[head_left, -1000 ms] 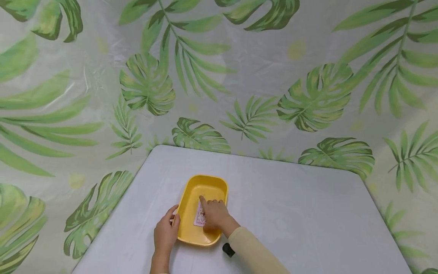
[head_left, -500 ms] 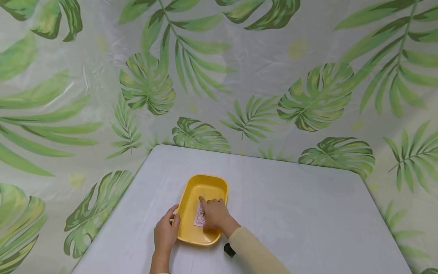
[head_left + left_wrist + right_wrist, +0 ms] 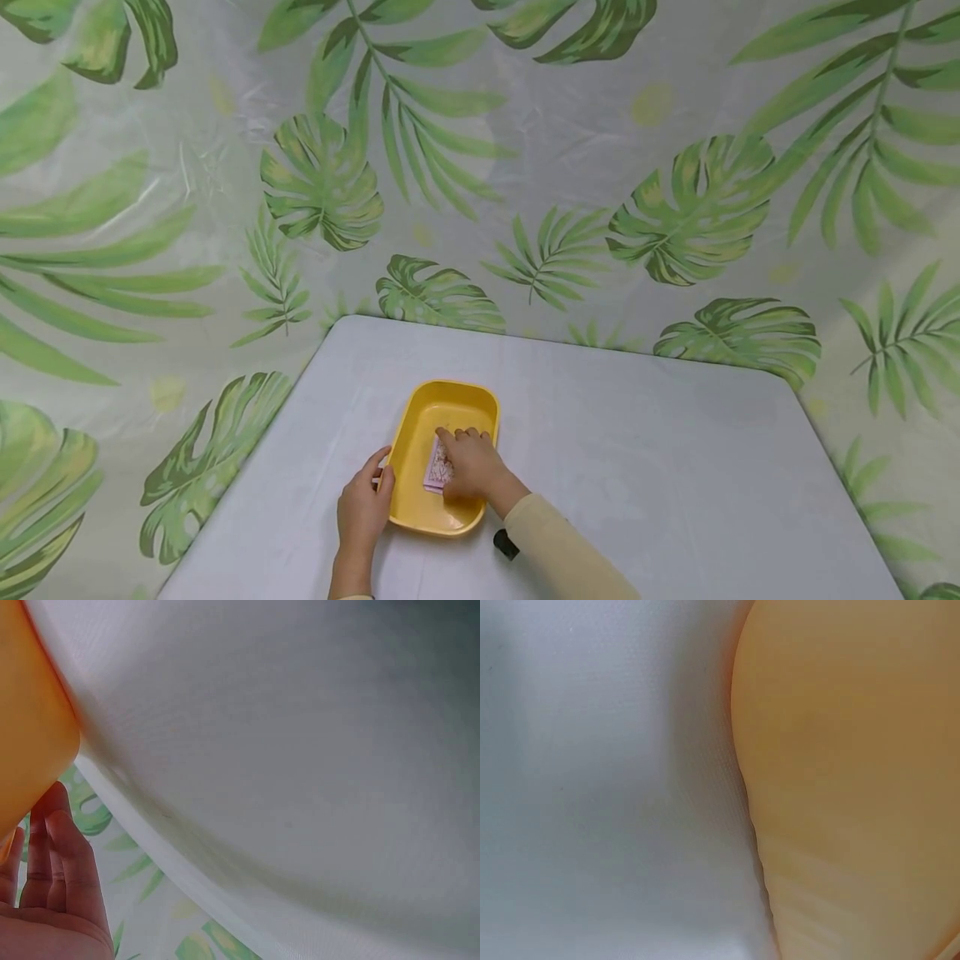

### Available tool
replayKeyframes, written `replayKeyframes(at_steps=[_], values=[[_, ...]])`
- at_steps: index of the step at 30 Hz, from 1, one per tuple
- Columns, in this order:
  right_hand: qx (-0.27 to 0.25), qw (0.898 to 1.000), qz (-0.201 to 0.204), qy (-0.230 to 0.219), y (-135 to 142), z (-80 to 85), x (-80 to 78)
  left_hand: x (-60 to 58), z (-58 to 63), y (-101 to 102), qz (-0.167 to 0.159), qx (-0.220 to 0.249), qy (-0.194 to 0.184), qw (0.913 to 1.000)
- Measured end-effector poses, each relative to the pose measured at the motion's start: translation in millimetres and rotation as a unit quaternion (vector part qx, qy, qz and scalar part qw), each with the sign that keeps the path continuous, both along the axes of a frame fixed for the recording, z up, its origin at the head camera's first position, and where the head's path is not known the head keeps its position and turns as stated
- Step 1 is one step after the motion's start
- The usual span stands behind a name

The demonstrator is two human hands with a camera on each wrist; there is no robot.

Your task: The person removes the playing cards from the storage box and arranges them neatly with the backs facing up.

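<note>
A yellow plastic tray (image 3: 408,508) with rounded corners lies on the white table in the head view. My left hand (image 3: 363,504) holds its left rim between thumb and fingers; the left wrist view has those fingers (image 3: 75,862) against the tray's outer wall (image 3: 34,712). Inside the tray is a pink-bordered card (image 3: 437,473) with a fine red-and-white pattern, a second pale edge showing under its near end. My right hand (image 3: 474,468) reaches over the right rim and grips the card, fingertips at its far end, covering its right part. The right wrist view has only the tray's outside (image 3: 840,750).
A small black object (image 3: 506,544) shows against the right sleeve (image 3: 562,542), near the tray's lower right corner. The white table (image 3: 637,467) stretches to the right. Behind it hangs a leaf-printed sheet (image 3: 555,150).
The right index finger, earlier stretched out along the card, has drawn in with the other fingers. The card's near end has risen slightly. The left hand and tray have stayed put.
</note>
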State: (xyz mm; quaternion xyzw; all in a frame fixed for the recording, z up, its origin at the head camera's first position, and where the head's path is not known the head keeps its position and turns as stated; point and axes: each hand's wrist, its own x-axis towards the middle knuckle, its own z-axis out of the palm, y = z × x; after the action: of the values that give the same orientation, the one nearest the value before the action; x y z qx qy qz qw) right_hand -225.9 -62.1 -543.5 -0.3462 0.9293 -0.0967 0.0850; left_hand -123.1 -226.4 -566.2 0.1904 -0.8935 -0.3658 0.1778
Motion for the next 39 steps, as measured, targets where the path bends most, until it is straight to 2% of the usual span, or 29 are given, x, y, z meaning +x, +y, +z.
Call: replayKeyframes(at_steps=[9,13,25,33,39], values=[[-0.016,1.0,0.002,-0.004,1.8,-1.5,-1.5,-0.1,-1.6,-0.2,0.0,-0.003,0.001,1.0],[-0.018,1.0,0.006,-0.001,5.9,2.6,-1.9,-1.2,-1.9,1.0,-0.002,-0.001,-0.002,1.0],[-0.063,0.998,0.014,0.013,30.5,31.7,-7.7,2.2,0.6,-1.0,-0.007,-0.011,0.015,0.9998],[-0.074,0.997,-0.009,0.011,59.8,49.7,-18.3,1.9,2.8,1.0,-0.006,-0.004,-0.007,1.0],[-0.089,0.996,-0.018,0.009,78.0,55.2,-22.9,1.2,2.6,1.2,-0.004,-0.006,-0.013,0.9999]])
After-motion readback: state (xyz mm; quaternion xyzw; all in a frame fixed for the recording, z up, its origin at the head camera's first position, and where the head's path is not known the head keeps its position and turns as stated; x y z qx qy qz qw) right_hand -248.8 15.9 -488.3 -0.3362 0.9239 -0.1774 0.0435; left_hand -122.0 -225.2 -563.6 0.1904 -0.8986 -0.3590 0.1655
